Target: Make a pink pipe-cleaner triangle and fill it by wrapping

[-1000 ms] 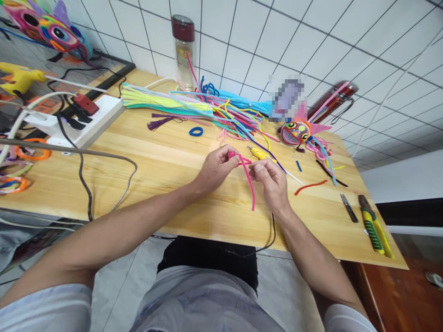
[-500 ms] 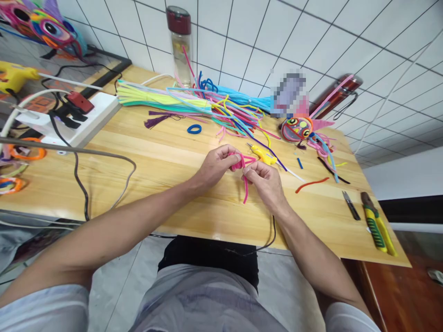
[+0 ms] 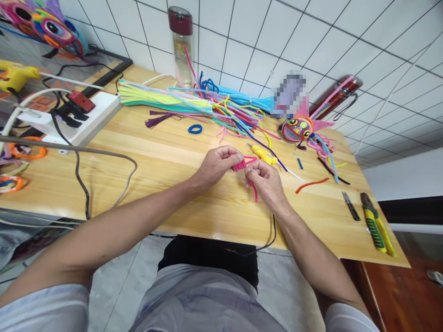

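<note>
My left hand (image 3: 217, 164) pinches a coiled bundle of pink pipe cleaner (image 3: 239, 165) above the wooden table (image 3: 166, 157). My right hand (image 3: 266, 181) is closed on the same pink pipe cleaner just right of the coil, and its loose tail hangs down past my fingers. A small yellow glue gun (image 3: 263, 154) lies just behind my hands. A pile of coloured pipe cleaners (image 3: 207, 108) is spread across the back of the table.
A colourful pipe-cleaner figure (image 3: 297, 129) sits at the back right, with a red strip (image 3: 310, 184), snips (image 3: 350, 205) and yellow-green pliers (image 3: 375, 226) to the right. A white power strip (image 3: 79, 122), cables and another yellow glue gun (image 3: 15, 76) are on the left. A bottle (image 3: 182, 44) stands by the tiled wall.
The loose pink tail has grown shorter as it wound onto the coil. My hands have drawn closer together.
</note>
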{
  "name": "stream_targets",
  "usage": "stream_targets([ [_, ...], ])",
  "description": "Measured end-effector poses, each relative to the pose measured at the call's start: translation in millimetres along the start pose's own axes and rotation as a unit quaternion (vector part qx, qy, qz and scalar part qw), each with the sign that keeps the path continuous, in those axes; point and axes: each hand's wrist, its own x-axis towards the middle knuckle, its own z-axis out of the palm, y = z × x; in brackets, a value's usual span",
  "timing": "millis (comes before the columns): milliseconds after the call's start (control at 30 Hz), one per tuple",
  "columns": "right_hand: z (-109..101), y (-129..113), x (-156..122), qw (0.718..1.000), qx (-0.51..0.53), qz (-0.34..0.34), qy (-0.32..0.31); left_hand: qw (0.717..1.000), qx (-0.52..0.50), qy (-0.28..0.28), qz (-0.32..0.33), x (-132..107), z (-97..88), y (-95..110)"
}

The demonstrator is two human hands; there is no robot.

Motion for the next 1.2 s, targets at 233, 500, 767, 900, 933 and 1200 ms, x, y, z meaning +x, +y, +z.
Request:
stream_targets([
  [233, -3.0, 3.1, 1.6, 1.0, -0.023, -0.017, 0.006, 1.0, -0.013, 0.005, -0.019, 0.6, -0.5, 0.7],
  [500, -3.6, 4.1, 1.6, 1.0, -0.02, -0.016, 0.002, 0.999, -0.029, 0.015, -0.033, 2.0, -0.2, -2.6],
  [767, -2.6, 2.6, 2.0, 1.0, 0.014, -0.021, -0.005, 0.999, -0.031, -0.005, -0.023, 3.0, -0.5, -4.3],
  [900, -2.3, 2.1, 2.8, 0.999, 0.014, -0.03, 0.014, 0.998, -0.047, -0.029, -0.023, 3.0, 2.0, -6.0],
  [933, -2.5, 2.1, 3.0, 0.999, 0.012, -0.034, 0.018, 0.998, -0.055, -0.035, -0.025, 2.8, 2.8, -6.2],
  [1200, -2.8, 4.9, 3.6, 0.998, -0.004, -0.05, 0.027, 0.997, -0.052, -0.052, -0.037, 1.5, 4.0, -4.0],
])
